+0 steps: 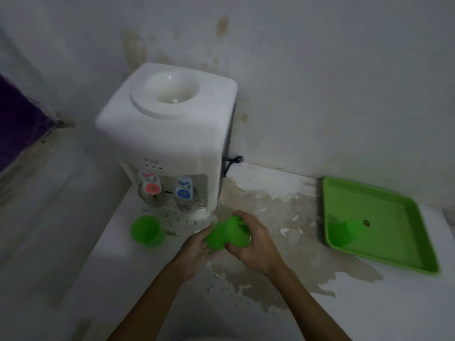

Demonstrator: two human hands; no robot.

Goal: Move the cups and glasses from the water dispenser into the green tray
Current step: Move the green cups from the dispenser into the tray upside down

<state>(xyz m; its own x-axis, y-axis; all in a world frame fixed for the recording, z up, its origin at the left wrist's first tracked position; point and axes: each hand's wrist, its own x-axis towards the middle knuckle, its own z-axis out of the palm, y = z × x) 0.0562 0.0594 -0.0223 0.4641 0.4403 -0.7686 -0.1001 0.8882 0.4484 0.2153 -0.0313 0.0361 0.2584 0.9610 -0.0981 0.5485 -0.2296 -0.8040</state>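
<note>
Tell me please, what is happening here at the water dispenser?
A person holds a green cup in both hands, left hand and right hand, in front of the white water dispenser. Another green cup stands by its drip tray. Two clear glasses sit under the taps. The green tray to the right already holds one green cup.

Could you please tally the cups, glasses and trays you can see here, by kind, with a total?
Green cups: 3 (one held in both hands, one by the dispenser, one in the tray)
Clear glasses: 2 (under the red tap, under the blue tap)
Green tray: 1
Total: 6
</note>
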